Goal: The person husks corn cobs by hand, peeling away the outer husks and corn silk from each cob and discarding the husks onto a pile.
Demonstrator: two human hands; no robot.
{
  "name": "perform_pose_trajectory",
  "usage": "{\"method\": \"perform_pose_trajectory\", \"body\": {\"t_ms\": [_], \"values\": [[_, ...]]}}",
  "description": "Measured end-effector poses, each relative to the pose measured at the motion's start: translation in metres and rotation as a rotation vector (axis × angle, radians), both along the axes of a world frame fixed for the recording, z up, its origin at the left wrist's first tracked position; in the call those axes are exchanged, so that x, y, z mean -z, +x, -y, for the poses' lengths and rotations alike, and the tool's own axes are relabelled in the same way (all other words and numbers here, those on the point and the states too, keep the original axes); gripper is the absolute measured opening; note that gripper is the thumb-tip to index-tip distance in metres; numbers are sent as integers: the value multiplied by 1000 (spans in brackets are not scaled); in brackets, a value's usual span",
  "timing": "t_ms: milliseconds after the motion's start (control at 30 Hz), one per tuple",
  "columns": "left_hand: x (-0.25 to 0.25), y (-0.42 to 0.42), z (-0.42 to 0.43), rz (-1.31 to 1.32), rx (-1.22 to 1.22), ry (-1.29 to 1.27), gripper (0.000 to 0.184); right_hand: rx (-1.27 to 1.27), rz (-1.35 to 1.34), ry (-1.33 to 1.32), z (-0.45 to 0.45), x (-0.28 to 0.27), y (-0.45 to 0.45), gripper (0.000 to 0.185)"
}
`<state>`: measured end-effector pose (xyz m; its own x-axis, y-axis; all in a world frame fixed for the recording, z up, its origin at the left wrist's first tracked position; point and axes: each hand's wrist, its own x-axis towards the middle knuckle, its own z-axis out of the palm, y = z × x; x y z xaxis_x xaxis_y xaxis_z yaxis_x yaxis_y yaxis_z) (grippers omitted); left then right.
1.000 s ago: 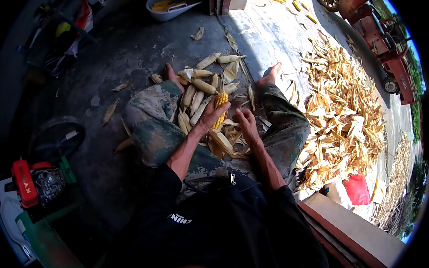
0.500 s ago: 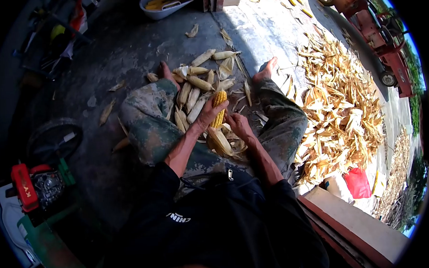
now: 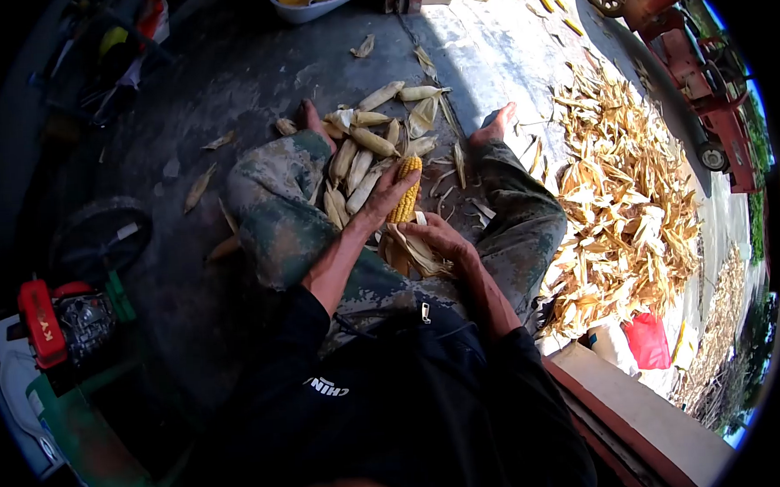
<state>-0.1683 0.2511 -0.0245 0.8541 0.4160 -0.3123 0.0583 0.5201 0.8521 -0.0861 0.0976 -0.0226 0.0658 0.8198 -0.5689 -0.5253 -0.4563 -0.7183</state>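
Observation:
A yellow corn cob (image 3: 408, 189), upper part bare, stands slanted between my hands. My left hand (image 3: 386, 197) is wrapped round it from the left. My right hand (image 3: 433, 234) is closed at the cob's lower end on the pale husk (image 3: 409, 250), which hangs down over my lap. Beyond my hands, between my legs, lies a pile of unpeeled corn ears (image 3: 372, 141) in pale husks. Loose husk pieces are scattered around the pile.
A large heap of dry husks (image 3: 619, 216) lies in sunlight at the right. A red vehicle (image 3: 692, 74) stands behind it. A white basin (image 3: 314, 9) holds corn at the top. A green machine (image 3: 93, 430) with a red engine stands at the lower left.
My right hand, first apart from the cob, has moved in and closed on the husk at its lower end. The husk is now folded further down. My left hand still holds the cob.

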Motion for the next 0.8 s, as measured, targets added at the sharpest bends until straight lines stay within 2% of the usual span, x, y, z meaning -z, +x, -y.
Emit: {"method": "perform_pose_trajectory", "body": {"t_ms": [133,300,367,467,533,567,600,633,767,800], "values": [[12,-2,1,-9,-124,-4,33,-88,46,-29,-1,-5,-2,38],[9,1,1,13,-161,-83,34,-141,139,-10,-4,0,-7,41],[9,4,4,30,-144,-26,34,-52,84,47,-2,-1,-13,46],[12,5,1,22,-104,-59,32,8,43,139,-6,7,-17,43],[13,0,-1,-6,-83,-73,29,0,-1,95,-4,7,-17,41],[12,-3,-3,-5,-51,-228,28,1,-43,55,-5,7,-16,39],[11,-4,-4,-3,-19,-383,27,6,-63,88,-7,15,-16,29],[10,-5,-5,1,12,-540,26,-3,-65,89,-6,19,-16,29],[20,-1,0,-4,4,-362,27,-47,-32,98,-2,24,-21,29],[18,-1,2,-76,-1,-268,28,13,-44,101,-3,23,-25,31]]}}
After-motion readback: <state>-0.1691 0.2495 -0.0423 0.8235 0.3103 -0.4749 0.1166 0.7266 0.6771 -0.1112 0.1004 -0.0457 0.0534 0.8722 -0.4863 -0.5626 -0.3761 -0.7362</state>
